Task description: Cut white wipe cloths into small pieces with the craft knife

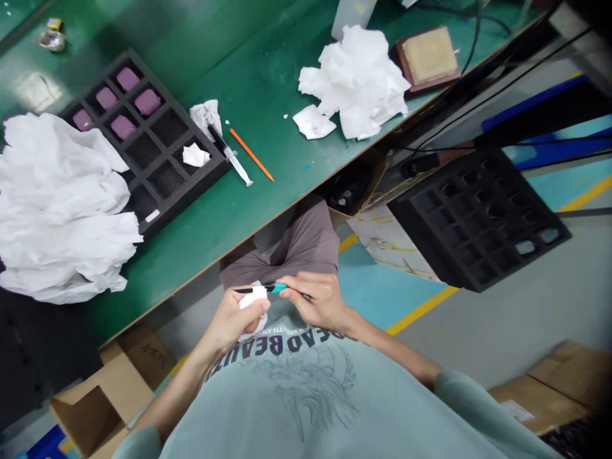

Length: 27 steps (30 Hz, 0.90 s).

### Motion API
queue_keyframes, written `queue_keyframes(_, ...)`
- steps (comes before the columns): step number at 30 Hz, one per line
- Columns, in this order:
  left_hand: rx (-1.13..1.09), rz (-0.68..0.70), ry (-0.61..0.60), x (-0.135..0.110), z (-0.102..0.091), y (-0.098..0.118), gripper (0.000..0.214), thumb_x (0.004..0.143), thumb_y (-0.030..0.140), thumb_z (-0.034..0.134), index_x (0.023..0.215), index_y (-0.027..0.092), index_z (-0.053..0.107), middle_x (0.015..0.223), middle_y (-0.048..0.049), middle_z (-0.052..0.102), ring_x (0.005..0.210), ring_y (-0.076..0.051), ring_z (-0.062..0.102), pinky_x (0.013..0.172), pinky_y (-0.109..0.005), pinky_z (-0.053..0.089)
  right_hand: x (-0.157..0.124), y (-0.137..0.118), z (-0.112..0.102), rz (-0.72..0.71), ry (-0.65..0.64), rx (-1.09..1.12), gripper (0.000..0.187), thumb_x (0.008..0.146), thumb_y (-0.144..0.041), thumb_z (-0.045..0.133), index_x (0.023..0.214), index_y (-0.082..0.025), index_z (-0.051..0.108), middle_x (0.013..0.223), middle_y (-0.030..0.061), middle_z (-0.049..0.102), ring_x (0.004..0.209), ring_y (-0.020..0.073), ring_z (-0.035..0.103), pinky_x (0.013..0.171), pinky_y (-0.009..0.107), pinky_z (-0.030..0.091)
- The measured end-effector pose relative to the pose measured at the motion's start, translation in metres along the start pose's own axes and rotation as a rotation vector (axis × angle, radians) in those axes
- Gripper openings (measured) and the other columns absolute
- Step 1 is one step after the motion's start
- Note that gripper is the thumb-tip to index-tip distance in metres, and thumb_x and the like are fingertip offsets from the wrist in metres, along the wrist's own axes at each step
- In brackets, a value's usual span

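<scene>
Close to my chest, below the table edge, my left hand (243, 319) is closed around a white wipe (259, 296). A small dark piece (243, 291) shows along the top of that hand; its kind cannot be made out. My right hand (318, 299) pinches a thin tool with a teal and black handle (279, 287). The tool's tip reaches the wipe and the dark piece, and its exact end is hidden. Ahead on the green table lie a syringe (236, 162) and an orange stick (251, 154).
A black foam tray (167, 217) with several purple pieces stands at left, beside a big heap of white wipes (62, 210). More wipes (358, 83) and a brown box with a cream pad (429, 56) are at the back. Another foam tray (478, 217) sits on a carton at right.
</scene>
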<state>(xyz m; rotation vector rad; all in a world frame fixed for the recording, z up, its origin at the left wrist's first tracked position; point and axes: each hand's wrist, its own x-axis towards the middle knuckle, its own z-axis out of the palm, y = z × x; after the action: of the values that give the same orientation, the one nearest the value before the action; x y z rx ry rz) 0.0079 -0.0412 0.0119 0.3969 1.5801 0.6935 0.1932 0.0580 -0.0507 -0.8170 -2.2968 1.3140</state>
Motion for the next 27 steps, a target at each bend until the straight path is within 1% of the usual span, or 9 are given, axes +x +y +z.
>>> queue_keyframes(4, 0.031, -0.038, 0.001, 0.000, -0.001, -0.001, 0.044, 0.071, 0.047, 0.066, 0.048, 0.021, 0.041, 0.037, 0.0055, 0.036, 0.038, -0.005, 0.023, 0.042, -0.022, 0.015, 0.000, 0.001, 0.003, -0.027, 0.060, 0.010, 0.031, 0.102, -0.038, 0.053, 0.102, -0.023, 0.080, 0.061, -0.0007, 0.060, 0.053, 0.0100, 0.052, 0.054, 0.025, 0.035)
queue_keyframes(11, 0.014, -0.001, -0.006, 0.002, -0.003, 0.000, 0.041, 0.072, 0.048, 0.067, 0.052, 0.020, 0.043, 0.037, 0.0061, 0.036, 0.039, -0.005, 0.023, 0.043, -0.022, 0.016, 0.002, 0.001, 0.004, -0.025, 0.092, 0.009, 0.028, 0.101, -0.035, 0.055, 0.101, -0.022, 0.080, 0.061, -0.0011, 0.059, 0.054, 0.0099, 0.053, 0.054, 0.025, 0.035)
queue_keyframes(17, -0.054, 0.023, 0.041, 0.003, -0.003, -0.001, 0.038, 0.072, 0.049, 0.069, 0.060, 0.020, 0.047, 0.039, 0.0081, 0.036, 0.039, -0.005, 0.021, 0.042, -0.021, 0.015, 0.006, 0.000, 0.002, 0.019, 0.095, 0.028, 0.029, 0.100, -0.037, 0.055, 0.103, -0.023, 0.081, 0.065, 0.0007, 0.066, 0.058, 0.0114, 0.059, 0.057, 0.024, 0.042)
queue_keyframes(18, -0.058, 0.022, 0.060, 0.002, -0.004, -0.002, 0.038, 0.072, 0.049, 0.069, 0.060, 0.020, 0.047, 0.039, 0.0082, 0.035, 0.039, -0.005, 0.021, 0.042, -0.021, 0.015, 0.005, 0.003, 0.001, 0.049, 0.126, 0.048, 0.029, 0.099, -0.037, 0.056, 0.102, -0.023, 0.081, 0.068, 0.0013, 0.068, 0.060, 0.0122, 0.061, 0.059, 0.024, 0.044)
queue_keyframes(20, -0.073, 0.028, 0.104, 0.001, -0.007, -0.006, 0.038, 0.073, 0.048, 0.068, 0.059, 0.020, 0.046, 0.040, 0.0086, 0.033, 0.040, -0.005, 0.020, 0.042, -0.021, 0.014, 0.002, 0.010, -0.005, 0.167, 0.278, 0.091, 0.027, 0.098, -0.037, 0.057, 0.101, -0.022, 0.080, 0.079, 0.0033, 0.074, 0.069, 0.0152, 0.067, 0.067, 0.025, 0.050)
queue_keyframes(22, -0.074, 0.085, 0.176, 0.002, -0.010, -0.008, 0.039, 0.076, 0.047, 0.067, 0.059, 0.021, 0.044, 0.042, 0.0085, 0.033, 0.041, -0.006, 0.022, 0.043, -0.022, 0.016, 0.004, 0.015, -0.011, 0.299, 0.444, 0.126, 0.028, 0.097, -0.039, 0.058, 0.103, -0.020, 0.078, 0.092, 0.0057, 0.077, 0.081, 0.0193, 0.071, 0.077, 0.029, 0.054)
queue_keyframes(23, -0.061, 0.137, 0.222, 0.004, -0.011, -0.009, 0.039, 0.078, 0.047, 0.065, 0.060, 0.021, 0.044, 0.043, 0.0081, 0.035, 0.042, -0.006, 0.024, 0.043, -0.022, 0.018, 0.008, 0.016, -0.013, 0.341, 0.468, 0.142, 0.029, 0.097, -0.040, 0.057, 0.104, -0.020, 0.077, 0.096, 0.0063, 0.077, 0.084, 0.0206, 0.071, 0.079, 0.031, 0.054)
queue_keyframes(24, -0.037, 0.202, 0.269, 0.007, -0.011, -0.008, 0.038, 0.081, 0.048, 0.063, 0.062, 0.021, 0.045, 0.045, 0.0075, 0.037, 0.043, -0.007, 0.026, 0.044, -0.022, 0.020, 0.013, 0.015, -0.014, 0.362, 0.438, 0.164, 0.031, 0.097, -0.042, 0.057, 0.106, -0.019, 0.075, 0.096, 0.0064, 0.076, 0.086, 0.0212, 0.070, 0.080, 0.032, 0.054)
queue_keyframes(27, 0.090, 0.416, 0.371, 0.018, -0.008, -0.002, 0.035, 0.088, 0.046, 0.059, 0.067, 0.020, 0.048, 0.053, 0.0050, 0.045, 0.049, -0.009, 0.037, 0.050, -0.023, 0.030, 0.042, -0.002, -0.015, 0.312, 0.201, 0.314, 0.032, 0.094, -0.042, 0.059, 0.111, -0.019, 0.071, 0.098, 0.0054, 0.074, 0.086, 0.0196, 0.066, 0.079, 0.030, 0.052)
